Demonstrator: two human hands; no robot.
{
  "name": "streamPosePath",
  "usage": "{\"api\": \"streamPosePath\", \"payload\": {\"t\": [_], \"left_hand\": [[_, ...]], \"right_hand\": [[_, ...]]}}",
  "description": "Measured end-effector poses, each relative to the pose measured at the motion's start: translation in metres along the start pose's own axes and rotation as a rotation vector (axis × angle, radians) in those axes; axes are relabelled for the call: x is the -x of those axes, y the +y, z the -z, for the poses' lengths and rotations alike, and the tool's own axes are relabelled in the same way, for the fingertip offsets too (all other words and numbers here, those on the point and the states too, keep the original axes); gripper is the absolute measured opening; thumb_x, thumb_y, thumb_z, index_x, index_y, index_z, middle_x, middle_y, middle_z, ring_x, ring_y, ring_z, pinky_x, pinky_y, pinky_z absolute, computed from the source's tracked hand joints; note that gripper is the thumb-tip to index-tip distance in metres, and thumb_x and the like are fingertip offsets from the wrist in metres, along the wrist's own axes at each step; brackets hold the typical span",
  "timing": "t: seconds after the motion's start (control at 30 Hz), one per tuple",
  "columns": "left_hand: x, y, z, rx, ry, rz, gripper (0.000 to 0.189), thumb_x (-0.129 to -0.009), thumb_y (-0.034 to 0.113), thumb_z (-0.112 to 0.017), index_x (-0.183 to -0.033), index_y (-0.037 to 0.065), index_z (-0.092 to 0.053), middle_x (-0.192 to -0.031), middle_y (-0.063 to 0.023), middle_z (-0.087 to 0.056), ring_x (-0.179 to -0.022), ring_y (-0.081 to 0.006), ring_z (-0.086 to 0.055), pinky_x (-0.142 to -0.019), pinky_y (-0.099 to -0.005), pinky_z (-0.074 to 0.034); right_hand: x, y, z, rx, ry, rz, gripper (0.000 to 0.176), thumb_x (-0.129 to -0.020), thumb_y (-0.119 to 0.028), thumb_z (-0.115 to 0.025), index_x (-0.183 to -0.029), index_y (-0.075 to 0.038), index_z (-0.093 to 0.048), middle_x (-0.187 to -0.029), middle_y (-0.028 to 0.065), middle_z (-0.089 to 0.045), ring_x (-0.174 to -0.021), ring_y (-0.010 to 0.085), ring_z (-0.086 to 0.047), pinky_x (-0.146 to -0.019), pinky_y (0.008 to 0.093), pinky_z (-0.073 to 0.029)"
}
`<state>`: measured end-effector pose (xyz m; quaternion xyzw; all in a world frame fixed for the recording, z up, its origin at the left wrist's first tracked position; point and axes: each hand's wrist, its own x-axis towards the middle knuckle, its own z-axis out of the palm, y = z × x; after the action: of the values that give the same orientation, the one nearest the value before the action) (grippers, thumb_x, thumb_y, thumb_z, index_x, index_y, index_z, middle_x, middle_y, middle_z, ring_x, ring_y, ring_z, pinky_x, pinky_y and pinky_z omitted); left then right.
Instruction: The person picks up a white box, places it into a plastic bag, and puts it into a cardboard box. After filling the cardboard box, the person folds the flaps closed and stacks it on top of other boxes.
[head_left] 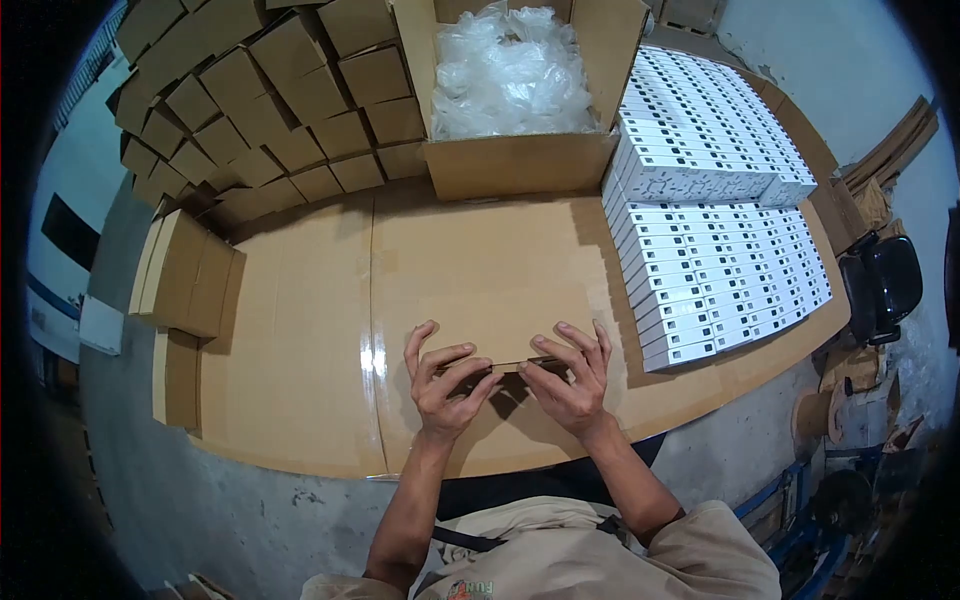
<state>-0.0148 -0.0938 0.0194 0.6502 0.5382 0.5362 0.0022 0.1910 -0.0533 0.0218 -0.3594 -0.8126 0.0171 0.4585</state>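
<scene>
Near the front edge of the cardboard-covered table (300,380), my left hand (447,388) and my right hand (572,380) face each other. Between them is a small piece of folded cardboard (508,367), brown and seen nearly edge-on. Thumbs and fingers of both hands pinch its two ends, while some other fingers are raised and spread. Most of the piece is hidden behind my fingers, and a dark shadow falls on the table just below it.
Many brown cardboard boxes (290,90) are stacked at the back left, with a few more boxes (190,275) at the left edge. An open carton (520,165) of clear plastic bags stands at the back. White printed boxes (715,270) fill the right side. A black chair (885,285) is beyond.
</scene>
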Motion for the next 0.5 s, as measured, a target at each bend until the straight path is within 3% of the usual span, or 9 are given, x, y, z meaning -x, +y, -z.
{"api": "streamPosePath", "payload": {"t": [0.3, 0.5], "left_hand": [[-0.0004, 0.0007, -0.002, -0.01, 0.02, 0.021, 0.03, -0.064, 0.015, -0.096, -0.089, 0.015, -0.08, -0.102, -0.0026, -0.069, -0.13, -0.0389, -0.05, -0.107, -0.0532, -0.045], [-0.0055, -0.0026, -0.0001, 0.052, 0.027, 0.008, 0.029, -0.061, 0.013, -0.096, -0.085, 0.015, -0.081, -0.091, 0.0003, -0.07, -0.119, -0.0337, -0.056, -0.1, -0.0484, -0.048]], "right_hand": [[-0.0005, -0.0018, -0.0071, -0.002, 0.029, -0.055, 0.024, -0.078, -0.018, -0.088, -0.1, -0.021, -0.079, -0.114, -0.005, -0.071, -0.123, 0.0234, -0.06, -0.117, 0.0562, -0.03], [-0.0063, -0.0037, -0.0031, -0.003, 0.017, -0.042, 0.023, -0.077, -0.018, -0.089, -0.097, -0.02, -0.079, -0.11, -0.0059, -0.072, -0.119, 0.0225, -0.061, -0.117, 0.0558, -0.029]]}}
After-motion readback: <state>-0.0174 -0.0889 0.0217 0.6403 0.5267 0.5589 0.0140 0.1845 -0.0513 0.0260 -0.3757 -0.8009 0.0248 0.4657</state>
